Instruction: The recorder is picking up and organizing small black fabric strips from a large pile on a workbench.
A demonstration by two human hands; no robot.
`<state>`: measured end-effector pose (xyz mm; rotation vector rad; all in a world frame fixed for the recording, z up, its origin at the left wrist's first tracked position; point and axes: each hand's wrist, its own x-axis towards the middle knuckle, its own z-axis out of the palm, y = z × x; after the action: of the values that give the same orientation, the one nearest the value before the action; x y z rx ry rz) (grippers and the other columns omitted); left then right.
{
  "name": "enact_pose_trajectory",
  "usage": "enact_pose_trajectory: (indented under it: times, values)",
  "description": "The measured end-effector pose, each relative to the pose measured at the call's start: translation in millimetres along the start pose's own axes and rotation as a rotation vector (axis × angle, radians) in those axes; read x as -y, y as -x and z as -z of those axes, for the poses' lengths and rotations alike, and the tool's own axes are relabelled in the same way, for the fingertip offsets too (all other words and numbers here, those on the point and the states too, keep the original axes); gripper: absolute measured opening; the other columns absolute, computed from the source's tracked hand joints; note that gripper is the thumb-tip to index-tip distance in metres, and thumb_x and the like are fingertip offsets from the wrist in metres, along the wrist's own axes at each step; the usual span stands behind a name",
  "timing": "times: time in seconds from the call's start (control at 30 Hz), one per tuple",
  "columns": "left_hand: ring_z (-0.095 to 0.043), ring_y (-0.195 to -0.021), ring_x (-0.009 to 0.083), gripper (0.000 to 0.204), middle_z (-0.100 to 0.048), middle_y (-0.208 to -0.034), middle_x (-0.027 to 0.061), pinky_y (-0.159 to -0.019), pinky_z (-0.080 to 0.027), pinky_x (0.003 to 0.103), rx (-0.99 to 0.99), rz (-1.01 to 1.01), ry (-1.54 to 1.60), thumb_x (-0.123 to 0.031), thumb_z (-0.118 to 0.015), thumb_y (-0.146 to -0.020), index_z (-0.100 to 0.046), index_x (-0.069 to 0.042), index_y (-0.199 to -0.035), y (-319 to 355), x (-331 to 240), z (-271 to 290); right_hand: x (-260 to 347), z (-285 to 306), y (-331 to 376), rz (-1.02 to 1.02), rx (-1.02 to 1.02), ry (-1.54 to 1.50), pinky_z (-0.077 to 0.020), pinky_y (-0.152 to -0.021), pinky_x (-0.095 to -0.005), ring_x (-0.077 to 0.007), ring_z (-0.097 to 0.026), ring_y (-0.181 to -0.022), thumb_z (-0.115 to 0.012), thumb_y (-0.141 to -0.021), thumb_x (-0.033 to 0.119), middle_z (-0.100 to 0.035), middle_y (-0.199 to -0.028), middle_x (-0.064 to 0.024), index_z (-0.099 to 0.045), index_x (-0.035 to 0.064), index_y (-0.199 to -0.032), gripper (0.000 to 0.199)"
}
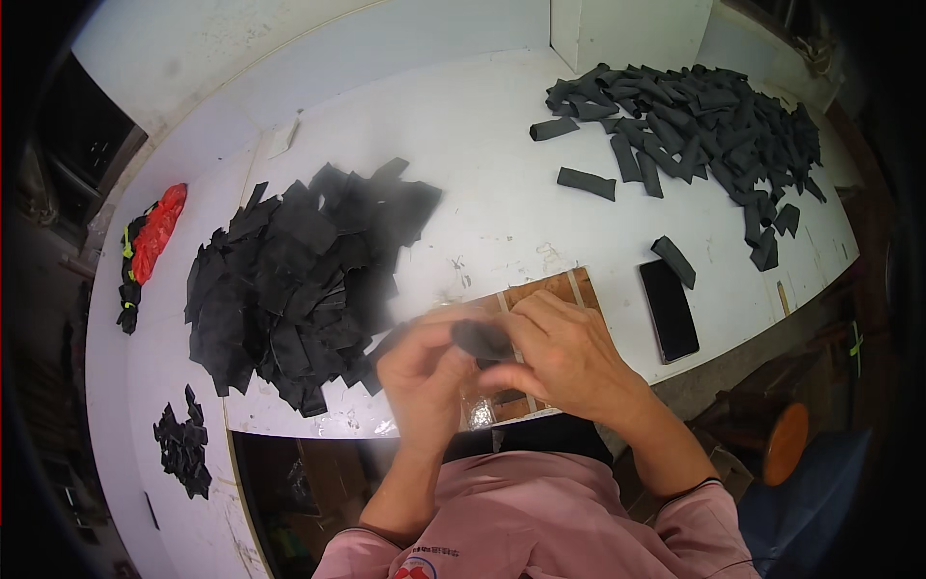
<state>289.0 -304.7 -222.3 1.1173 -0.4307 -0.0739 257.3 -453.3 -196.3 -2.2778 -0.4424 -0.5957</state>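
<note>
Between my two hands is a small black fabric piece (482, 340), curled into a rounded shape and held over the table's front edge. My left hand (422, 372) grips its left side, with the fingers bent and the thumb raised. From the other side my right hand (558, 349) pinches it, thumb below and fingers over the top. Below the hands lies a brown board (590, 301) with pale strips across it. Left of my left hand spreads a heap of flat black fabric pieces (299, 280).
At the back right is a large pile of rolled dark fabric tubes (694, 121). A black phone (668, 314) lies right of the board, with one tube (672, 262) against its top. A red plastic bag (159, 232) and a small black scrap pile (183, 444) are at left. An orange stool (786, 444) stands lower right.
</note>
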Motion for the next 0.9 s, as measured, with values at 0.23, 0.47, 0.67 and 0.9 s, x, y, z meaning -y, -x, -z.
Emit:
enact_pose_trajectory:
  times: [0.23, 0.47, 0.67, 0.9]
  values:
    - [-0.053, -0.090, 0.0251, 0.020, -0.057, -0.096, 0.0164, -0.075, -0.046, 0.038, -0.104, 0.189, 0.318, -0.008, -0.062, -0.076, -0.056, 0.001, -0.093, 2, 19, 5, -23, -19, 10, -0.030, 0.165, 0.202, -0.0436, -0.051, -0.0341, -0.0229, -0.054, -0.062, -0.064, -0.069, 0.020, -0.051, -0.064, -0.0077, -0.052, 0.0040, -0.065, 0.020]
    - [-0.055, -0.083, 0.0237, 0.024, -0.057, -0.091, 0.0183, -0.073, -0.045, 0.034, 0.114, 0.156, 0.053, -0.008, -0.064, -0.073, -0.057, 0.006, -0.092, -13, 2, -8, -28, -21, 17, -0.046, 0.121, 0.071, -0.0440, -0.050, -0.0349, -0.0251, -0.055, -0.058, -0.062, -0.071, 0.017, -0.052, -0.063, -0.0094, -0.055, 0.0036, -0.069, 0.016]
    - [-0.055, -0.068, 0.0183, 0.018, -0.058, -0.077, 0.0094, -0.061, -0.042, 0.028, 0.551, 0.229, -0.555, -0.011, -0.063, -0.071, -0.060, 0.000, -0.085, -32, -7, -2, -45, -43, 49, -0.143, 0.106, -0.035, -0.0453, -0.053, -0.0384, -0.0315, -0.056, -0.063, -0.054, -0.072, 0.009, -0.055, -0.069, -0.0152, -0.055, -0.0011, -0.078, 0.011]
    - [-0.057, -0.080, 0.0161, 0.017, -0.062, -0.086, 0.0125, -0.075, -0.044, 0.028, 0.178, 0.066, -0.141, -0.002, -0.056, -0.078, -0.058, 0.001, -0.095, -15, -11, -12, -31, -16, 21, -0.170, 0.250, -0.020, -0.0447, -0.058, -0.0377, -0.0331, -0.056, -0.069, -0.055, -0.080, 0.022, -0.056, -0.080, -0.0147, -0.057, -0.0004, -0.083, 0.022]
